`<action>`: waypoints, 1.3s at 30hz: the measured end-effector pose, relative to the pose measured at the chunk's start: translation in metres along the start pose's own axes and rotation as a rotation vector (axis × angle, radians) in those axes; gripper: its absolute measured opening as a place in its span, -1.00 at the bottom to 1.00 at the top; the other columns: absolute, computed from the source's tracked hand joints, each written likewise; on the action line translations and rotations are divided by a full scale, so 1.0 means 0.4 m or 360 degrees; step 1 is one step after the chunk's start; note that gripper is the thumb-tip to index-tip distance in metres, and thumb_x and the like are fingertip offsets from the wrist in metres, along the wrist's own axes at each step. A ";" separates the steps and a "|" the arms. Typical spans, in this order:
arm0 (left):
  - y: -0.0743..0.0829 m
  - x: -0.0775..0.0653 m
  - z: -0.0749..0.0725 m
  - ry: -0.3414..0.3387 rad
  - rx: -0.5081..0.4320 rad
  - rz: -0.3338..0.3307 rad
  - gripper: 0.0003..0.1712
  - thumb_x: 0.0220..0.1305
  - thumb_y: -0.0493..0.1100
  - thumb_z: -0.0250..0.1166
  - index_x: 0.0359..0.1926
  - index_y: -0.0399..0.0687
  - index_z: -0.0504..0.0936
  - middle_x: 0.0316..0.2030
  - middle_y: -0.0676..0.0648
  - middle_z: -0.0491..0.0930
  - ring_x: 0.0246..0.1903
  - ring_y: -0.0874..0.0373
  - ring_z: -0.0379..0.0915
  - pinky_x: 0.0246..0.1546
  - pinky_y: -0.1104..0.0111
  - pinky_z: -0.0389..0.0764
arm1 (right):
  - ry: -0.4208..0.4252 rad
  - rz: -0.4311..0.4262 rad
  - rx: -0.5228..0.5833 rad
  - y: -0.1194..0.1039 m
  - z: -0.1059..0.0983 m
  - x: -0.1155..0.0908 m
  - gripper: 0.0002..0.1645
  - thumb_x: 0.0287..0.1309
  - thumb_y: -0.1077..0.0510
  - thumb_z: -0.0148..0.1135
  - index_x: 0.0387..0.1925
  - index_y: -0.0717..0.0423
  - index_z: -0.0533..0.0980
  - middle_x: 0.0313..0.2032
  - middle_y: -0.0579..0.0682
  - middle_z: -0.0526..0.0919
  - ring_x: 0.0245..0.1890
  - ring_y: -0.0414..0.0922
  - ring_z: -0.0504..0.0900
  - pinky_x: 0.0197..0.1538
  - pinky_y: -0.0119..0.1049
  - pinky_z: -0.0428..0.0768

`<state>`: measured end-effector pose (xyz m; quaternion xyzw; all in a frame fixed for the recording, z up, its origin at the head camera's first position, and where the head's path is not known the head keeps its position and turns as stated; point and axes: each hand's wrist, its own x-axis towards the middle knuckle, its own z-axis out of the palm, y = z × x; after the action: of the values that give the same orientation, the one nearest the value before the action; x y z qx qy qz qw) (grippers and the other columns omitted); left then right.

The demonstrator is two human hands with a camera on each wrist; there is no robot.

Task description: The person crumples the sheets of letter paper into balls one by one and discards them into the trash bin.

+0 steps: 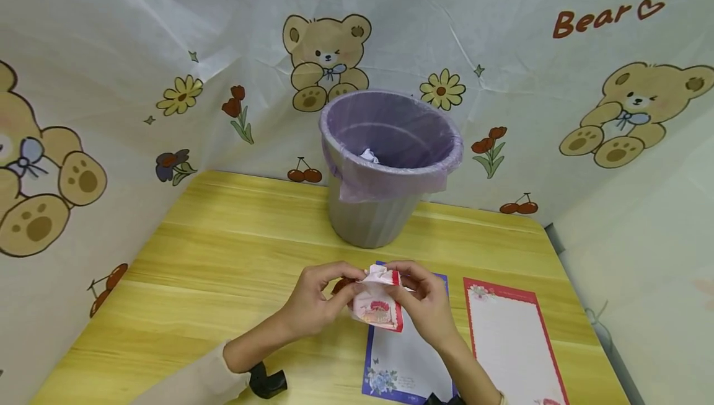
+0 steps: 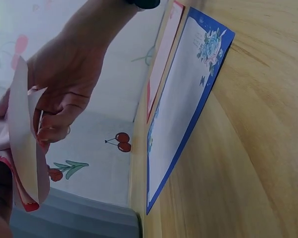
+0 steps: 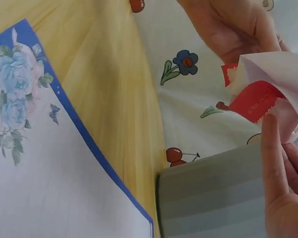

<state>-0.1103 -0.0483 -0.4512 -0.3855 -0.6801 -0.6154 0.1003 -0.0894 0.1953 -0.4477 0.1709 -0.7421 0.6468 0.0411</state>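
both hands meet at lower centre of the head view, the left hand [image 1: 312,302] and right hand [image 1: 426,302] each pinching the crumpled red-bordered paper [image 1: 379,302] between them, fingers curled round it. the grey bin [image 1: 385,169] stands straight above it in the frame, mouth open; both hands sit about equally near. a blue-bordered sheet [image 1: 404,355] lies underneath

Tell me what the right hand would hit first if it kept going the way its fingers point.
The right hand points leftward, so it would likely meet the crumpled red-bordered paper it pinches, then the left hand just beyond; depth is unclear.
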 end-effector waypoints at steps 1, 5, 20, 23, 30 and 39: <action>-0.002 0.000 -0.001 -0.0001 0.0034 0.0016 -0.79 0.46 -0.38 0.36 -0.02 -0.01 0.76 -0.28 -0.01 0.75 -0.45 0.25 0.43 -0.47 0.46 0.52 | -0.0030 0.0019 0.0031 0.002 -0.003 -0.001 -0.67 0.40 0.41 0.29 0.16 0.32 0.62 0.04 -0.20 0.79 -0.04 -0.29 0.81 -0.04 -0.35 0.83; -0.004 0.001 -0.005 -0.0006 0.0064 0.0050 -0.76 0.44 -0.41 0.37 -0.03 0.01 0.76 -0.28 0.01 0.76 -0.43 0.32 0.40 -0.44 0.50 0.50 | -0.0078 0.0013 0.0157 0.005 -0.010 -0.002 -0.63 0.41 0.44 0.24 0.19 0.47 0.58 0.09 -0.21 0.80 0.04 -0.28 0.78 0.03 -0.38 0.81; -0.005 0.003 0.004 0.0046 -0.0008 -0.0107 -0.85 0.44 -0.32 0.42 -0.06 -0.04 0.80 -0.18 -0.08 0.85 -0.34 0.21 0.69 -0.31 0.36 0.77 | 0.0126 -0.0284 0.0153 -0.012 0.018 0.009 -0.88 0.25 0.59 0.30 -0.25 0.42 0.61 -0.23 -0.22 0.78 -0.26 -0.32 0.73 -0.16 -0.46 0.75; -0.007 0.004 0.001 0.0044 0.0029 -0.0102 -0.83 0.42 -0.28 0.45 -0.03 0.02 0.80 -0.13 -0.03 0.84 -0.22 0.28 0.67 -0.22 0.38 0.75 | 0.0119 -0.0410 0.0164 -0.010 0.015 0.010 -0.83 0.21 0.64 0.28 -0.28 0.40 0.62 -0.23 -0.18 0.78 -0.22 -0.28 0.74 -0.06 -0.44 0.76; -0.009 0.003 -0.022 0.0023 0.0174 -0.0239 -0.44 0.33 -0.13 0.56 0.31 0.11 0.64 0.19 0.08 0.72 0.14 0.14 0.62 0.20 0.17 0.69 | 0.0053 -0.0520 0.0192 -0.009 0.008 0.003 -0.78 0.19 0.66 0.28 -0.24 0.39 0.64 -0.20 -0.17 0.79 -0.16 -0.25 0.73 -0.02 -0.42 0.77; -0.015 -0.006 -0.032 -0.0079 -0.0086 -0.0535 -0.46 0.45 -0.14 0.44 0.39 -0.01 0.60 0.13 -0.04 0.75 0.07 0.22 0.68 0.22 0.34 0.70 | -0.0032 -0.0631 0.0127 -0.008 -0.002 0.000 -0.67 0.18 0.69 0.25 -0.17 0.33 0.69 -0.14 -0.07 0.82 -0.07 -0.20 0.78 0.06 -0.40 0.79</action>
<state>-0.1169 -0.0605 -0.4545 -0.2840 -0.7205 -0.6318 -0.0312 -0.0886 0.1956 -0.4444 0.3217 -0.6680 0.6532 0.1535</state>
